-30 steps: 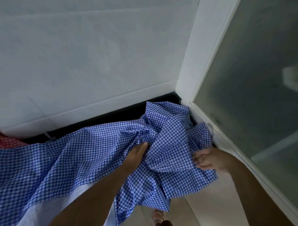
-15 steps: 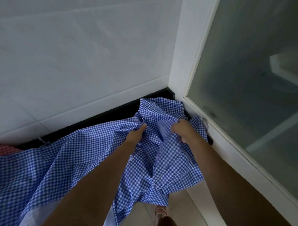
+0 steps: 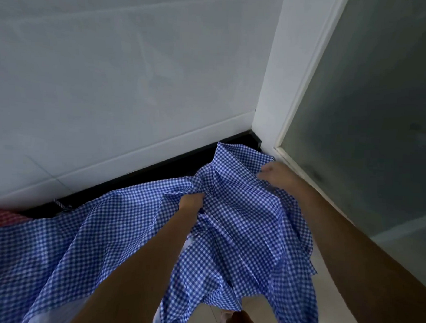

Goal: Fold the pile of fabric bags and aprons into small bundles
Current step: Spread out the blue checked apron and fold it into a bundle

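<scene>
In the head view, a blue checked fabric (image 3: 241,222) is seen spread from the lower left of the frame to the centre right. It is draped over a black counter (image 3: 158,170), and its right part hangs down crumpled in front of the floor (image 3: 331,274).

A bunched fold near the middle of the fabric is gripped by the left hand (image 3: 192,201), with fingers curled into the cloth. The fabric's upper right edge is pinched by the right hand (image 3: 278,174) and held raised just beside the corner. Much of the lower fabric is covered by both forearms, which cross the frame from the bottom.

A white tiled wall (image 3: 113,85) fills the upper left behind the counter. A white frame (image 3: 282,91) runs down the upper right, and a frosted glass panel (image 3: 377,118) lies to its right. At the far left edge, a red checked cloth (image 3: 2,218) is partly overlapped by the blue fabric. A thin striped strap (image 3: 60,203) is seen on the counter above the blue edge.
</scene>
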Demonstrator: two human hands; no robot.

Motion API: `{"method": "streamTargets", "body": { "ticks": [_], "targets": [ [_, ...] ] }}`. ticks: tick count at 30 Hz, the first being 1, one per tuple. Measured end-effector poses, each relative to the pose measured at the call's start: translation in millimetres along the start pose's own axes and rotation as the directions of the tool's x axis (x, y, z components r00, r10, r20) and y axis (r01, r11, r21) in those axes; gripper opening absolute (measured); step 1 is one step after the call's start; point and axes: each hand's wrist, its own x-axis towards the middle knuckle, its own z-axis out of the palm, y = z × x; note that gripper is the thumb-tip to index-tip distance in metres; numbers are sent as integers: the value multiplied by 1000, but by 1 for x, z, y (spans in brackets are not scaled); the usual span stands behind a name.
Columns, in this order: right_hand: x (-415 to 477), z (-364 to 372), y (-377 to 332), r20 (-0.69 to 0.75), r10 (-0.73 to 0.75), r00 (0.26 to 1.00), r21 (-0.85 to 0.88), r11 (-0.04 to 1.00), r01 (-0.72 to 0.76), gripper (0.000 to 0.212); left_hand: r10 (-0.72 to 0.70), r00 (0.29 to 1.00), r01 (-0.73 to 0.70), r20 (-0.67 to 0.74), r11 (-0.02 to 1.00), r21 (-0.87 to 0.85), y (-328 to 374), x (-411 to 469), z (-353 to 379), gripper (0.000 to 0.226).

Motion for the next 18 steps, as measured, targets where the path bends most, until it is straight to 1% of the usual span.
{"method": "streamTargets", "body": {
  "ticks": [1,2,3,4,5,7,8,9,10,11,12,13,14,15,16,17,18],
  "targets": [
    [11,2,-16,-50,-89,995,99,991,93,28,-16,1000,16,-6,1000,2,2,1,0,22],
    [20,5,-29,-71,-131,989,137,981,140,37,-27,1000,27,-4,999,25,1,0,1,23],
    [31,9,-40,-64,-161,985,162,972,170,46,-32,999,32,-9,999,37,2,1,0,23],
    [43,14,-50,-43,-156,987,170,972,161,54,-33,999,34,-12,998,51,2,2,-1,20],
    [53,20,-59,-22,-151,988,192,969,153,56,-29,999,30,-16,996,82,1,6,-2,17],
    [68,31,-72,15,-155,988,211,966,149,43,-14,1000,17,-22,988,152,0,15,-3,16],
    [76,35,-76,-11,-158,987,203,967,157,42,4,1000,1,-27,986,169,-1,18,-4,20],
    [85,37,-78,-44,-161,986,215,962,167,43,25,999,-18,-37,985,173,-3,22,-4,29],
    [94,35,-80,-100,-141,985,280,946,164,40,44,998,-35,-50,984,174,-5,25,-6,36],
    [98,29,-79,-156,-100,983,404,902,155,31,63,996,-53,-58,985,165,-4,23,-6,39],
    [106,23,-78,-185,-29,982,528,840,124,22,79,994,-66,-81,986,154,-3,24,-9,39],
    [113,15,-74,-213,48,976,612,785,95,17,84,992,-70,-94,987,144,-2,24,-11,38],
    [118,9,-67,-232,111,966,633,772,63,14,87,991,-75,-99,989,126,0,25,-13,38],
    [122,4,-60,-265,133,955,625,778,65,11,87,992,-76,-91,990,117,3,27,-14,38],
    [120,1,-53,-316,138,939,581,810,76,14,80,994,-70,-77,990,124,4,29,-15,35],
    [116,2,-48,-383,127,915,525,845,103,22,64,996,-53,-70,988,145,6,32,-16,31],
    [106,4,-45,-466,76,881,439,885,157,28,32,996,-19,-81,987,160,7,35,-15,32]
  ]
}}
